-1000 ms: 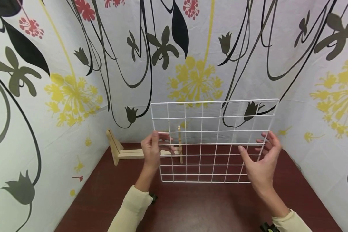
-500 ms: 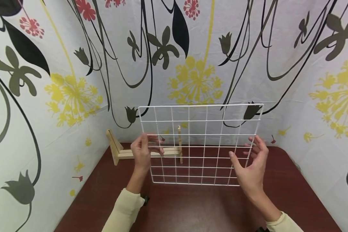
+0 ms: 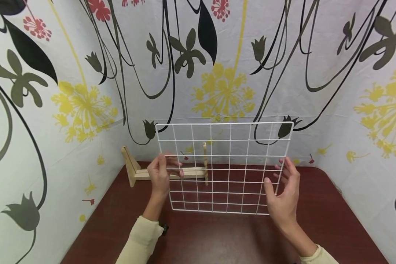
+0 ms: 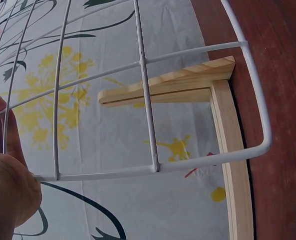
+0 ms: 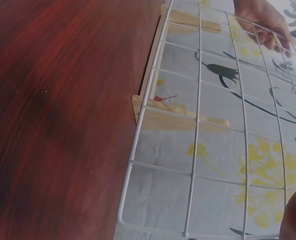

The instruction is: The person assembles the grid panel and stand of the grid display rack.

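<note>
A white wire grid panel (image 3: 230, 156) is held up before me, standing nearly upright with its top tilted away. My left hand (image 3: 159, 176) grips its left edge, thumb on the near side and fingers behind the wires. At the opposite edge, my right hand (image 3: 285, 200) grips the wire between thumb and fingers. Through the grid shows a light wooden stand (image 3: 129, 170), a long bar with an upright at each end. In the left wrist view, a panel corner overlaps the stand's bar (image 4: 237, 185). The right wrist view has a wooden upright (image 5: 182, 120) behind the wires.
The stand rests on a dark reddish-brown table (image 3: 217, 234), toward the back left. White fabric (image 3: 224, 47) printed with flowers and stems walls in the table at the back and on both sides.
Both hands have moved left and slightly down with the grid panel between them. Most of that shift came in the first half second. The wooden stand has stayed in place.
</note>
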### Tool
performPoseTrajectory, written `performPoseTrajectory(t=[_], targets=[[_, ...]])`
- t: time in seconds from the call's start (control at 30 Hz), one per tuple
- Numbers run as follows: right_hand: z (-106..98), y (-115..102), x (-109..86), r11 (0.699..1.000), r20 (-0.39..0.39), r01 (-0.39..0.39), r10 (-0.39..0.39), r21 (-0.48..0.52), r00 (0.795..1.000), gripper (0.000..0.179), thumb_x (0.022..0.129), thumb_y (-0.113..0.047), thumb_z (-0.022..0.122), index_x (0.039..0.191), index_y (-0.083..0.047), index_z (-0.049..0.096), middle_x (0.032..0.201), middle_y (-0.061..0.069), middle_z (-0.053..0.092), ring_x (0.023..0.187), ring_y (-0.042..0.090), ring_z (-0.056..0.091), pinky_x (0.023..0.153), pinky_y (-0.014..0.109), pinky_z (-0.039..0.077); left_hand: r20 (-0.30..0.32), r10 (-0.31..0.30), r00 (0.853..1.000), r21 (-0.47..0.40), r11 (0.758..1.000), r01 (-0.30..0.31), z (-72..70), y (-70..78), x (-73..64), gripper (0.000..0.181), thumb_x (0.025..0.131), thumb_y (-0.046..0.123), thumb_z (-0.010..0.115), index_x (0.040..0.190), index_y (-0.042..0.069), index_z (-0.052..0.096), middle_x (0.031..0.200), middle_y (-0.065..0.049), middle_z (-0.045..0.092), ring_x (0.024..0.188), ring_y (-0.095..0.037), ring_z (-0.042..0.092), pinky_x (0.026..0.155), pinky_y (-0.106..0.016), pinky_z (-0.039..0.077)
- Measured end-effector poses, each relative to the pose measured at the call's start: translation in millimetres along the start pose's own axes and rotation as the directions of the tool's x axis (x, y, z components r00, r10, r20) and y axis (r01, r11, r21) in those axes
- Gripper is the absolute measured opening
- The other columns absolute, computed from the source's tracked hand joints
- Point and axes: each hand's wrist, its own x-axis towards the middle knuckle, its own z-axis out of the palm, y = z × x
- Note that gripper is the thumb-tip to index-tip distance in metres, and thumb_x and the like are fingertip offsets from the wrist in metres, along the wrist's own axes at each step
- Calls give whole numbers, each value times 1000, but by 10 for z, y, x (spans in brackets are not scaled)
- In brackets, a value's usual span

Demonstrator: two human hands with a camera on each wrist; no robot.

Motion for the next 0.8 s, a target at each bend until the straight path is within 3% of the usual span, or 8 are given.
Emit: performPoseTrajectory(t=[0.27, 0.47, 0.57, 0.7, 0.8], targets=[[-9, 14, -19, 1000, -5, -7, 7, 4, 1000, 76, 82, 24, 61, 154, 11, 39, 142, 40, 47, 129, 1, 55, 105, 12, 46, -7, -12, 1000, -8, 1000, 12, -14, -21, -15, 50, 117, 24, 34, 106, -15, 64, 75, -6, 75, 46, -18, 68, 42, -41, 57], [-15, 8, -36, 1000, -22, -7, 6, -7, 1000, 78, 80, 23, 64, 153, 12, 40, 144, 41, 46, 137, 2, 53, 112, 14, 44, -13, -13, 1000, -22, 1000, 13, 39, -16, 3, 59, 117, 26, 35, 107, -28, 54, 74, -8, 75, 46, -19, 68, 41, -44, 56], [-22, 8, -52, 999, -32, 0, -1, -38, 999, 80, 80, 20, 68, 154, 11, 40, 149, 38, 43, 143, 10, 49, 119, 17, 39, -17, -10, 1000, -32, 999, 10, 74, -12, 13, 61, 117, 27, 36, 107, -30, 52, 73, -10, 75, 46, -20, 68, 40, -44, 56], [-13, 48, -72, 989, -78, 87, -96, -119, 992, 77, 81, 3, 75, 151, 10, 45, 152, 37, 43, 149, 28, 43, 125, 25, 32, -22, -11, 1000, -35, 999, 10, 106, -20, 23, 60, 117, 28, 36, 107, -29, 54, 72, -11, 74, 45, -19, 68, 40, -43, 56], [21, 117, -88, 963, -129, 199, -224, -184, 966, 71, 86, -19, 78, 144, 12, 51, 149, 37, 47, 146, 39, 42, 126, 33, 30, -19, -11, 1000, -37, 999, 11, 116, -34, 28, 60, 117, 27, 36, 107, -29, 54, 72, -9, 74, 46, -18, 68, 40, -43, 56]])
